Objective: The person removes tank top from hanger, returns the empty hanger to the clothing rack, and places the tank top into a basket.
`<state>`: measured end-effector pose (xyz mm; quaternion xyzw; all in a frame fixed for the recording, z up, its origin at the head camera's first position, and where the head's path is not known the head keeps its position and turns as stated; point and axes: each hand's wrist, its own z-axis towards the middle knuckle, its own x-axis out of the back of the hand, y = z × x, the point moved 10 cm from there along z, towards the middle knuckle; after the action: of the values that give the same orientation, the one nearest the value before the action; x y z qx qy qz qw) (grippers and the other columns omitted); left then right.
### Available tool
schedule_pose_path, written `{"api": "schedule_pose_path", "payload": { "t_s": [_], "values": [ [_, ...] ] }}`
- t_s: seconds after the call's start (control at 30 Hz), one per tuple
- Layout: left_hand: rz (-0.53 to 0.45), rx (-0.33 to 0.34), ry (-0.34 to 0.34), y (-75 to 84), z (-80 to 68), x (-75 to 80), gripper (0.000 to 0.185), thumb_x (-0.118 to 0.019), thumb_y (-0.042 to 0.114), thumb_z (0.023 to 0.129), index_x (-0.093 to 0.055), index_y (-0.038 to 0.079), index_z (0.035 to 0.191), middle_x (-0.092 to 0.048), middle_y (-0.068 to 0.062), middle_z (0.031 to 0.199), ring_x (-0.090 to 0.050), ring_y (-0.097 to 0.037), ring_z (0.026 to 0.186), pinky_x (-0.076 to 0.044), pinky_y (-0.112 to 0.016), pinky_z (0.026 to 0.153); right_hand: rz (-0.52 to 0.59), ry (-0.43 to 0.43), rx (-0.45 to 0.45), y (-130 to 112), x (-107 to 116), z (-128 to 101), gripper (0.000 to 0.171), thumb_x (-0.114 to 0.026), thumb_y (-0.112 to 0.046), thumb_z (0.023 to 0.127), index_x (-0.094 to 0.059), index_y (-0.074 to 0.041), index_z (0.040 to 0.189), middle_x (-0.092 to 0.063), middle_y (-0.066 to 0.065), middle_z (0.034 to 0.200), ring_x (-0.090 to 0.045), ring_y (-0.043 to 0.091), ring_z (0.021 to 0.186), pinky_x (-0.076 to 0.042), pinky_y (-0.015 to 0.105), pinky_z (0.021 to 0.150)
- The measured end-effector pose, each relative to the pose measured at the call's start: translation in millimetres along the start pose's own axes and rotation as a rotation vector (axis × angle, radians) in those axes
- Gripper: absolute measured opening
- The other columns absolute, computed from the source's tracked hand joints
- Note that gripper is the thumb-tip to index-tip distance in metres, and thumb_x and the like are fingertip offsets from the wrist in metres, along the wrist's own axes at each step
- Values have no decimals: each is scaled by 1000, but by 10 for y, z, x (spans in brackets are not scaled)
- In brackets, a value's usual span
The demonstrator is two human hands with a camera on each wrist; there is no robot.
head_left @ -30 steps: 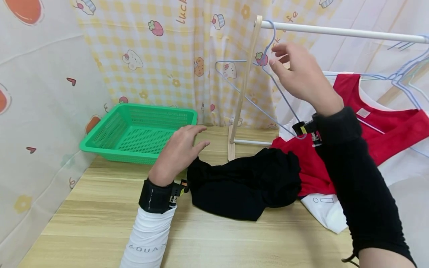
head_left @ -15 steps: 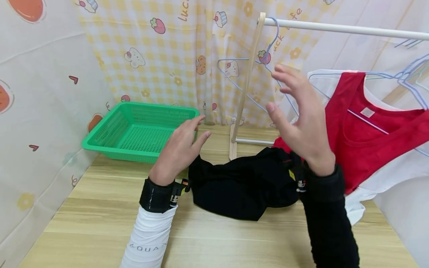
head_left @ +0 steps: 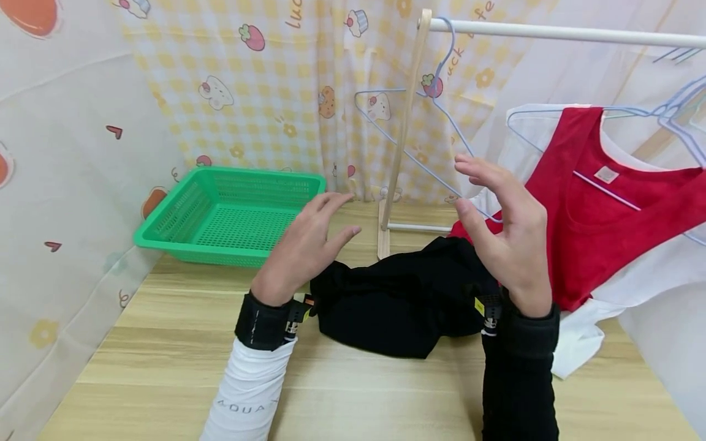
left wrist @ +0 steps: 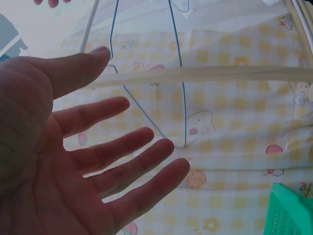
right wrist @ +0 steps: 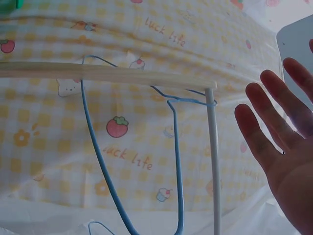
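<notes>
A black garment (head_left: 397,306) lies crumpled on the wooden table between my two hands. My left hand (head_left: 303,248) is raised above its left end, fingers loosely extended and holding nothing; the left wrist view shows the bare palm and spread fingers (left wrist: 146,196). Over the garment's right end my right hand (head_left: 510,239) is lifted with thumb and fingers apart, also holding nothing. Behind it, a blue wire hanger (head_left: 419,162) hangs bare at the left end of the rack's white rail (head_left: 551,29). The right wrist view shows this hanger (right wrist: 178,166) beyond the fingers.
A green plastic basket (head_left: 231,257) stands at the back left. On the right, a red sleeveless top (head_left: 573,245) and white clothing (head_left: 645,288) hang from the rack on blue hangers. The rack's wooden post (head_left: 405,135) rises behind the black garment.
My right hand has come down from beside the bare hanger's hook to above the black garment's right end. My left hand has shifted slightly right. The hanging clothes have swung right.
</notes>
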<state>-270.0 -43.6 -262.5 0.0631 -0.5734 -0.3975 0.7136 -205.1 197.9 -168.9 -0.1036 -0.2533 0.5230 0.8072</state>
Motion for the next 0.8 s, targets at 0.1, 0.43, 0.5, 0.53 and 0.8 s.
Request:
{"api": "schedule_pose_path", "payload": {
  "t_s": [0.1, 0.43, 0.5, 0.53, 0.8],
  "values": [
    [27, -87, 11, 111, 12, -61, 62, -70, 33, 108, -49, 10, 162, -51, -16, 160, -53, -35, 147, -49, -52, 118, -11, 0, -14, 18, 29, -6, 40, -71, -16, 101, -72, -1, 137, -72, 11, 142, -67, 15, 130, -51, 29, 114],
    [78, -220, -100, 491, 61, -641, 79, -82, 40, 98, -47, 16, 164, -43, -22, 166, -57, -37, 143, -60, -46, 103, -36, -8, -39, 52, 82, -31, 41, -70, -9, 98, -72, -2, 138, -71, 9, 145, -66, 16, 133, -51, 27, 114],
    [102, -218, -158, 541, 63, -834, 82, -83, 42, 97, -45, 20, 166, -39, -23, 169, -50, -40, 150, -59, -48, 106, -48, -9, -39, 58, 83, -32, 41, -70, -9, 98, -72, -2, 138, -71, 9, 145, -66, 16, 133, -51, 27, 113],
    [116, -212, -187, 551, 62, -934, 84, -83, 43, 97, -42, 22, 167, -37, -23, 170, -47, -40, 152, -60, -48, 105, -49, -8, -38, 57, 84, -31, 41, -71, -10, 98, -72, -2, 138, -71, 9, 145, -66, 16, 133, -51, 27, 113],
    [238, -141, -371, 476, 34, -1647, 105, -87, 48, 92, -23, 34, 174, -26, -18, 176, -45, -39, 153, -66, -43, 81, -72, -13, -42, 77, 87, -31, 42, -71, -13, 99, -72, -5, 140, -71, 8, 144, -66, 13, 131, -50, 25, 113]
  ]
}}
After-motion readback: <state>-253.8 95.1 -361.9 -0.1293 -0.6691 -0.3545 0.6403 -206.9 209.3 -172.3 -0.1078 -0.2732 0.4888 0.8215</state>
